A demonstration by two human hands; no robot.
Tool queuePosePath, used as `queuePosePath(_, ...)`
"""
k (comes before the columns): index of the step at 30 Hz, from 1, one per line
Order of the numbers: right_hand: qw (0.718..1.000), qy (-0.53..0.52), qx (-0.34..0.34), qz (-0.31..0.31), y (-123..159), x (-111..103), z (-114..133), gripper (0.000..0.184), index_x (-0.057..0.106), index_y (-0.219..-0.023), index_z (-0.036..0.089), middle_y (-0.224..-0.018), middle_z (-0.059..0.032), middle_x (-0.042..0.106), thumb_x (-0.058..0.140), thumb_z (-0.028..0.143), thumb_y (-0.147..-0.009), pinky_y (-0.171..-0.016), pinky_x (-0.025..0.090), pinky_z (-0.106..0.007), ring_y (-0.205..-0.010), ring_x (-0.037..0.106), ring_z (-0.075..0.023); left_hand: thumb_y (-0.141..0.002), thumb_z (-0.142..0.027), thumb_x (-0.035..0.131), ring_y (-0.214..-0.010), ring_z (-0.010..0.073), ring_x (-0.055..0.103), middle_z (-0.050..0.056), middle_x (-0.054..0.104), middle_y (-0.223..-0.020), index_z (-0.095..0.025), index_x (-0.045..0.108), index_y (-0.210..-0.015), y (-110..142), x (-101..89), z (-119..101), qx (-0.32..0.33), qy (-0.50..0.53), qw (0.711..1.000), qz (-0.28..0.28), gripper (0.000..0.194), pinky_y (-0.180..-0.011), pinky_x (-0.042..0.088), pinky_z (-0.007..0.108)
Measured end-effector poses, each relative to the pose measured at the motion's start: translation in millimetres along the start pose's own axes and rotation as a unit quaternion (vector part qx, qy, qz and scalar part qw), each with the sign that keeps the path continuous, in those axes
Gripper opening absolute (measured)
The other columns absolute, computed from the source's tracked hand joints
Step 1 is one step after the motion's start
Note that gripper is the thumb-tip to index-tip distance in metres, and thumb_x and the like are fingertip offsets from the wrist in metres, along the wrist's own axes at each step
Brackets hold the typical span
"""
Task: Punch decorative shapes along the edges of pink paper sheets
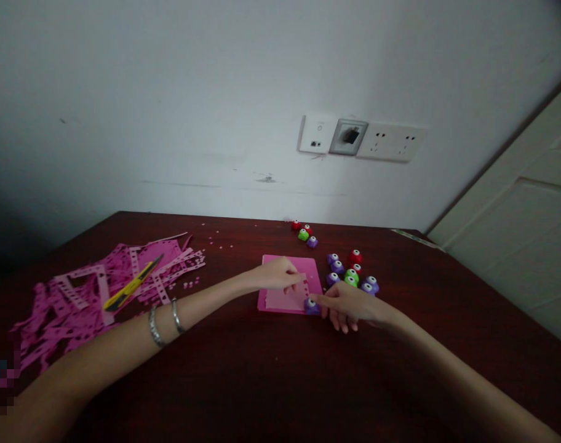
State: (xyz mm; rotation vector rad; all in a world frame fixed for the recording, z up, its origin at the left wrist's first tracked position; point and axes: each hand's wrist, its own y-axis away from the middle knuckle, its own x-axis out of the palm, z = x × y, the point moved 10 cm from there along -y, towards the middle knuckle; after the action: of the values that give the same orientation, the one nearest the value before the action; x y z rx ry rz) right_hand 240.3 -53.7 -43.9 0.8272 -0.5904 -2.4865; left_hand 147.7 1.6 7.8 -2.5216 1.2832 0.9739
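Note:
A pink sheet point(308, 271) lies on the dark wooden table point(271, 381). My left hand point(278, 275) rests on it and pinches a paler pink paper strip point(285, 299) near the sheet's front edge. My right hand point(349, 304) presses thumb and fingers on a small purple paper punch point(312, 306) at the strip's right end. Two bangles point(165, 321) circle my left wrist.
Several small punches, purple, red and green point(352, 274), cluster right of the sheet, with a few more point(303, 234) farther back. A heap of punched pink strips point(96, 289) with a yellow utility knife point(130, 286) lies at the left. Wall sockets point(361, 138) sit above; a door point(525, 234) stands right.

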Motion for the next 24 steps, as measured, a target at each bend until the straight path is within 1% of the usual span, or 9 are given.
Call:
queuePosePath(3, 1.000, 0.022, 0.012, 0.000, -4.4, -0.3, -1.0, 0.059, 0.060, -0.062, 0.011, -0.047, -0.0039, 0.059, 0.047, 0.067, -0.074, -0.028, 0.036, -0.015, -0.034, 0.051, -0.0074, -0.081, -0.033, 0.044, -0.046, 0.0070, 0.046, -0.001, 0.052, -0.049, -0.015, 0.054, -0.054, -2.2, 8.8, -6.3, -0.007, 0.015, 0.999, 0.041, 0.035, -0.050, 0.036, 0.021)
queuePosePath(5, 0.999, 0.024, 0.023, -0.001, -5.7, -0.4, -2.1, 0.059, 0.060, -0.061, 0.010, -0.046, -0.0037, 0.058, 0.048, 0.067, -0.073, -0.028, 0.036, -0.015, -0.033, 0.050, -0.0072, -0.081, -0.039, 0.044, -0.045, 0.0069, 0.044, -0.001, 0.051, -0.049, -0.014, 0.057, -0.056, -3.3, 13.1, -6.9, -0.018, 0.007, 0.998, 0.068, 0.037, -0.047, 0.034, 0.021)
queuePosePath(7, 0.999, 0.016, 0.035, 0.002, -5.5, 0.6, -3.4, 0.059, 0.061, -0.061, 0.010, -0.045, -0.0030, 0.057, 0.048, 0.067, -0.073, -0.028, 0.036, -0.015, -0.032, 0.049, -0.0068, -0.080, -0.046, 0.046, -0.044, 0.0070, 0.043, -0.001, 0.052, -0.051, -0.015, 0.060, -0.060, -4.1, 20.0, -4.8, -0.036, 0.005, 0.993, 0.109, 0.040, -0.044, 0.030, 0.021)
queuePosePath(11, 0.998, -0.006, 0.053, 0.020, -1.3, 4.4, -2.0, 0.052, 0.062, -0.063, 0.010, -0.047, -0.0030, 0.058, 0.050, 0.058, -0.077, -0.029, 0.038, -0.014, -0.033, 0.050, -0.0067, -0.070, -0.054, 0.058, -0.041, 0.0066, 0.035, 0.000, 0.051, -0.051, -0.016, 0.062, -0.062, -4.9, 39.8, 2.2, -0.084, 0.019, 0.973, 0.213, 0.039, -0.040, 0.022, 0.022)
queuePosePath(13, 0.998, -0.010, 0.057, 0.033, 1.7, 5.9, 2.7, 0.046, 0.063, -0.064, 0.010, -0.049, -0.0032, 0.059, 0.053, 0.053, -0.078, -0.030, 0.040, -0.014, -0.034, 0.051, -0.0066, -0.065, -0.056, 0.062, -0.041, 0.0067, 0.032, 0.000, 0.051, -0.051, -0.017, 0.063, -0.059, -6.7, 47.1, 7.0, -0.108, 0.020, 0.963, 0.247, 0.039, -0.040, 0.021, 0.023)
queuePosePath(16, 0.997, -0.005, 0.069, 0.045, 5.8, 6.6, 11.1, 0.045, 0.062, -0.060, 0.011, -0.048, -0.0032, 0.059, 0.053, 0.050, -0.079, -0.031, 0.041, -0.014, -0.035, 0.051, -0.0066, -0.061, -0.060, 0.064, -0.040, 0.0068, 0.030, 0.001, 0.050, -0.048, -0.018, 0.063, -0.052, -10.7, 54.6, 12.1, -0.131, 0.025, 0.950, 0.282, 0.042, -0.038, 0.018, 0.022)
queuePosePath(20, 0.994, 0.015, 0.090, 0.054, 6.5, 7.3, 15.7, 0.046, 0.060, -0.057, 0.012, -0.045, -0.0020, 0.057, 0.050, 0.049, -0.082, -0.032, 0.040, -0.013, -0.035, 0.051, -0.0064, -0.061, -0.062, 0.062, -0.036, 0.0057, 0.026, 0.002, 0.046, -0.045, -0.019, 0.062, -0.049, -12.7, 63.7, 15.3, -0.136, 0.015, 0.934, 0.329, 0.046, -0.034, 0.014, 0.020)
queuePosePath(24, 0.995, 0.010, 0.088, 0.053, 1.9, 9.0, 13.3, 0.046, 0.058, -0.055, 0.013, -0.047, -0.0024, 0.058, 0.053, 0.050, -0.080, -0.032, 0.040, -0.016, -0.032, 0.049, -0.0063, -0.059, -0.061, 0.064, -0.034, 0.0055, 0.024, 0.001, 0.043, -0.042, -0.019, 0.063, -0.047, -13.3, 68.2, 19.8, -0.143, 0.017, 0.927, 0.345, 0.044, -0.033, 0.014, 0.020)
